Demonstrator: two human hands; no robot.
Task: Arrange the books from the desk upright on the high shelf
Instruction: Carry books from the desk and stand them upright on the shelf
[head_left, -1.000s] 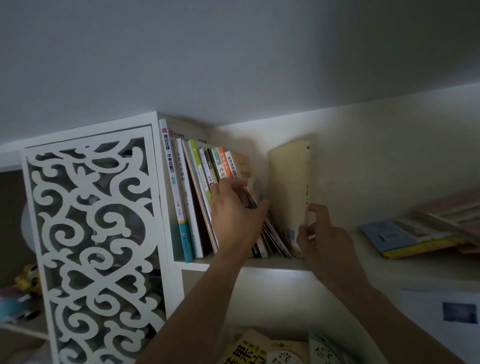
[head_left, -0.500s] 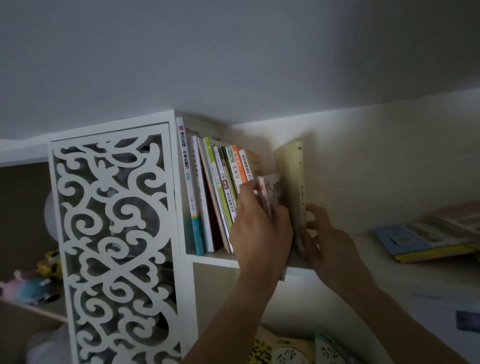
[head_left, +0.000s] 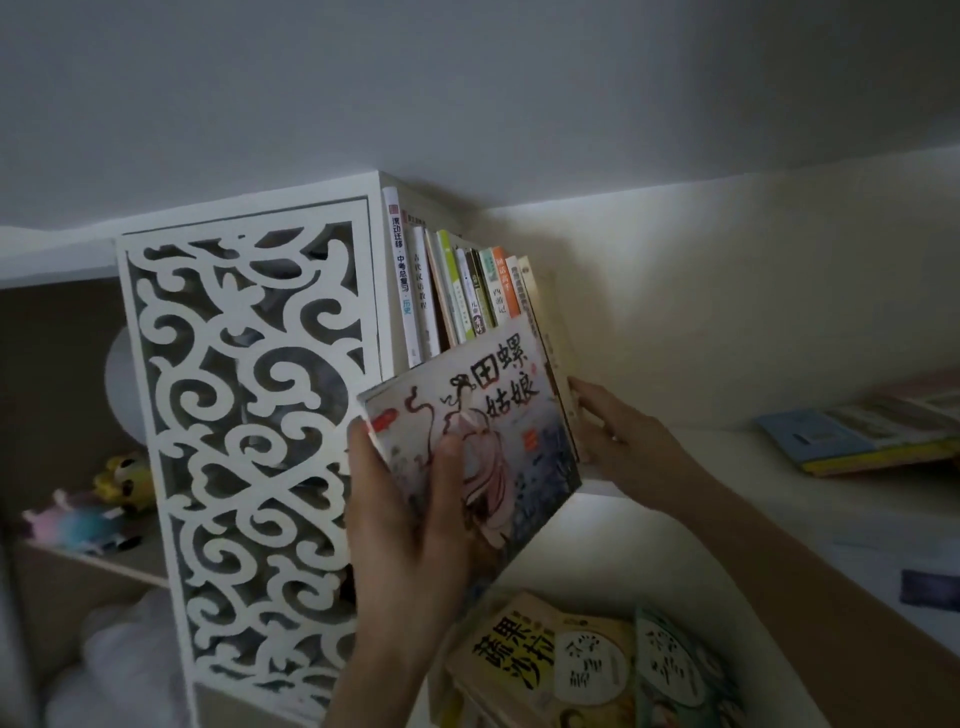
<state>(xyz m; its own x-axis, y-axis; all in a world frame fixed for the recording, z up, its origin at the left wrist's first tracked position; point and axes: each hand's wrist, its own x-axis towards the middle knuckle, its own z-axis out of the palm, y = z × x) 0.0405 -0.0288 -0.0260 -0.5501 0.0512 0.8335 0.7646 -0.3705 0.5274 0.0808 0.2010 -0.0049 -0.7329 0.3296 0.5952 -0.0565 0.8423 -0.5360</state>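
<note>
A row of upright books (head_left: 452, 291) stands on the high shelf (head_left: 727, 467), against its left wall. My left hand (head_left: 410, 514) grips a thin stack of picture books (head_left: 493, 415) with black brush lettering on the front cover, held tilted in front of the row. My right hand (head_left: 618, 436) is at the row's right end, fingers holding a pale yellow book (head_left: 558, 353) upright. Further books (head_left: 571, 665) lie on the desk below.
A white fretwork panel (head_left: 249, 426) closes the shelf unit on the left. Flat books (head_left: 857, 431) lie on the shelf at the far right. Small toys (head_left: 88, 509) sit on a lower shelf at left. The ceiling is close above.
My left hand has pulled the thin picture books out of the row and toward me, their cover now facing the camera. My right hand stays on the pale yellow book.
</note>
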